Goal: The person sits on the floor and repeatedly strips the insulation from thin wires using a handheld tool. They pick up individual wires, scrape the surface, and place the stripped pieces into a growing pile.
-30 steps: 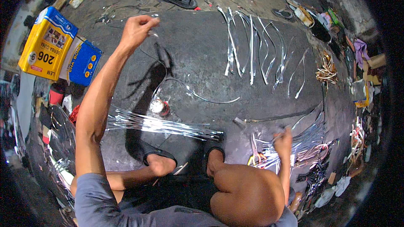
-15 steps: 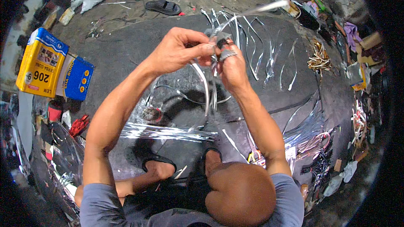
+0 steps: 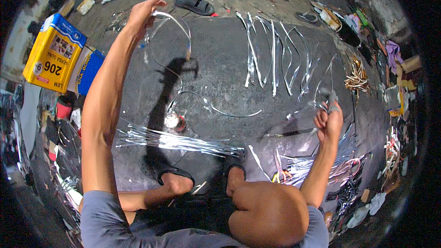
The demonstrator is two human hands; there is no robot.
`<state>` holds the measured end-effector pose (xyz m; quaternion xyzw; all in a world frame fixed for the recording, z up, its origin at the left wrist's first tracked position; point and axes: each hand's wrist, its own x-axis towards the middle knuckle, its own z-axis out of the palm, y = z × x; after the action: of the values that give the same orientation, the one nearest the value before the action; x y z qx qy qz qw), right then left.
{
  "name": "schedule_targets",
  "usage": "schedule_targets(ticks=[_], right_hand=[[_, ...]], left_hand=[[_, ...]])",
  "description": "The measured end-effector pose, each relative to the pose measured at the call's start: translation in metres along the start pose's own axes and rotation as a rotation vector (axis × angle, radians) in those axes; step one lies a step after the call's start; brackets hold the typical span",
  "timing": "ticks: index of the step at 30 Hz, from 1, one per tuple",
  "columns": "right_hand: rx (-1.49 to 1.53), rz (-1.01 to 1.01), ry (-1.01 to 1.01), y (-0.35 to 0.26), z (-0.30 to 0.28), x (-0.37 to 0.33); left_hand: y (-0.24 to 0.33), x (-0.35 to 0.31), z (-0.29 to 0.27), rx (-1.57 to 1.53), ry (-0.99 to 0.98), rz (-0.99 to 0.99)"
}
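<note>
At the far left my left hand (image 3: 146, 11) is raised and closed on a shiny silver strip (image 3: 187, 32), which arcs to the right and hangs down. Over to the right, my right hand (image 3: 330, 121) has curled fingers with grey wrapping on some of them. Blur hides what they grip. Beyond the hands' middle, a row of loose silver strips (image 3: 274, 59) lies side by side on the dark mat. A bundle of straight silver strips (image 3: 179, 142) lies before my feet. Behind it stands a small red and silver can (image 3: 175, 122), with a thin curved strip (image 3: 229, 114) near it.
Scissors (image 3: 280, 173) with yellow and black handles lie right of my foot, beside more strips (image 3: 305, 167). A gold-coloured bundle (image 3: 357, 78) sits farther right. A yellow tin (image 3: 55, 55) and blue box (image 3: 91, 71) stand left. A black sandal (image 3: 195, 5) lies beyond the mat.
My hands were together above the mat's middle, working at silver strips. Now they are wide apart: the left moved left with a strip, the right moved right and nearer.
</note>
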<state>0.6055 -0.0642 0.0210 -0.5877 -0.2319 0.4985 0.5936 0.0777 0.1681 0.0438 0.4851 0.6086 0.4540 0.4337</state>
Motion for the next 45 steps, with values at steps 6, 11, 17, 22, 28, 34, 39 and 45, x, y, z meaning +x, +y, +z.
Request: schedule_targets(ticks=[6, 11, 17, 22, 28, 34, 39, 45], right_hand=[[-0.201, -0.061, -0.008, -0.012, 0.008, -0.030], [-0.188, -0.197, -0.242, 0.016, 0.076, 0.017], [-0.446, -0.406, -0.206, 0.059, 0.232, 0.083], [-0.731, -0.939, -0.214, 0.075, 0.300, 0.044], [0.023, -0.405, -0.672, 0.084, 0.314, -0.008], [0.450, 0.392, -0.843, 0.070, 0.299, 0.014], [0.381, 0.316, -0.539, 0.069, 0.255, 0.008], [0.098, 0.192, -0.386, 0.040, 0.129, 0.031]], left_hand=[[-0.006, 0.037, 0.021, -0.180, -0.006, -0.038], [-0.001, 0.023, 0.013, -0.338, 0.040, 0.023], [0.029, -0.020, -0.025, -0.585, -0.049, 0.110], [0.055, -0.064, -0.021, -0.470, -0.046, 0.166], [0.072, -0.107, 0.009, -0.838, -0.409, 0.046], [0.057, -0.142, 0.078, -0.863, -0.446, -0.030], [0.036, -0.138, 0.083, -0.772, -0.410, -0.089], [0.056, -0.079, -0.032, -0.806, -0.097, 0.095]])
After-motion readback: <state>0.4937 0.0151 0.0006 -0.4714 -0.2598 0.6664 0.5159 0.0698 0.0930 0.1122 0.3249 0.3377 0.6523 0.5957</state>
